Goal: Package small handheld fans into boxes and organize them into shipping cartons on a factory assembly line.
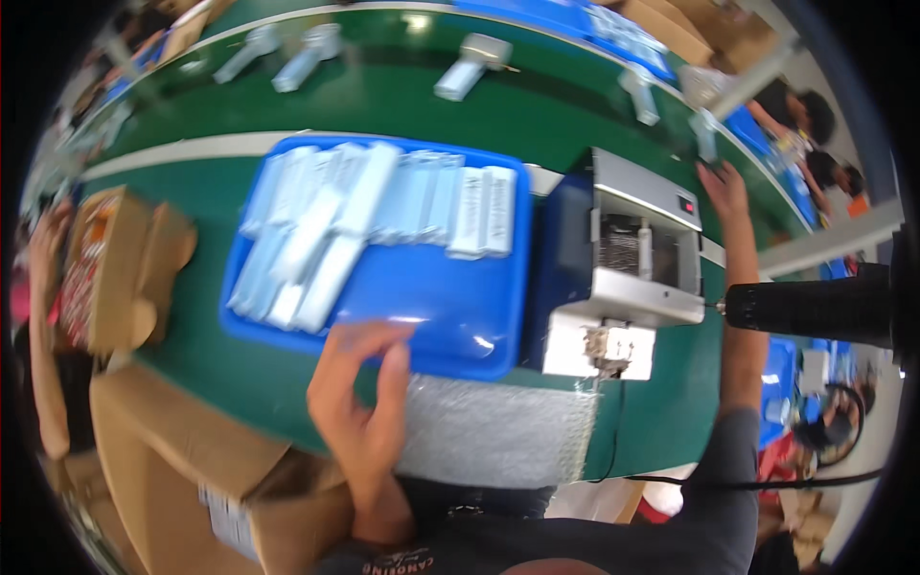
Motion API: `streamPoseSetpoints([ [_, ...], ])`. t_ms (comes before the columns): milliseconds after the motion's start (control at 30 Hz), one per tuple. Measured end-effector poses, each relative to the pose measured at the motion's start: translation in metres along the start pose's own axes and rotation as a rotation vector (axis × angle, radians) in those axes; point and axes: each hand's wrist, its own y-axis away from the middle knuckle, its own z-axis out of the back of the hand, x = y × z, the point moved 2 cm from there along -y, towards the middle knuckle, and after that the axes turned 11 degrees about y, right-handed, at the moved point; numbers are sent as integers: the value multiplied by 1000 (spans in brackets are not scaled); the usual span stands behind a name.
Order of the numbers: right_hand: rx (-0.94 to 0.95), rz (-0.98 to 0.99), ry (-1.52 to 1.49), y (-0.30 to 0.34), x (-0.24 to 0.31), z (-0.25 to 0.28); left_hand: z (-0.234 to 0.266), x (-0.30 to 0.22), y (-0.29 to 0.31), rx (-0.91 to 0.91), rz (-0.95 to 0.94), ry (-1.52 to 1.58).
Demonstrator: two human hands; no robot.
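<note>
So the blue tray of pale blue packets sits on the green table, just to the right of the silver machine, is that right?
Not quite: the head view shows the blue tray of pale blue packets on the green table just to the left of the silver machine.

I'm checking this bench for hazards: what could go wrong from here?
Pale blue packets lie piled at the left of the blue tray; a bump from the left hand, near its lower rim, might make some slide.

The right forearm overlaps the tip of the black cylindrical device in this view, so they could knock together.

The black cable crosses the right sleeve in view and might snag; contact is unclear.
</note>
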Motion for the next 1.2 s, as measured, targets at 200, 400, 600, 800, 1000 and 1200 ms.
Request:
streamPoseSetpoints([
  [200, 70, 297, 688, 230, 14, 50, -31, -6, -54, -88, -97, -130],
  [400, 140, 299, 890, 417, 20, 25, -20, 129, -123, -46, -235, -741],
  [600, -303, 712, 1231, 501, 71, 95, -4, 84, -122, -79, -367, -952],
  [800, -851, 414, 2071, 453, 71, 330, -30, 28, -56, -90, -303, 138],
  [1000, -421, 546, 872, 485, 88, 238, -24, 3, 75, 326, 442, 774],
  [1200, 233, 669, 300, 616, 25, 54, -26, 5, 76, 319, 435, 773],
])
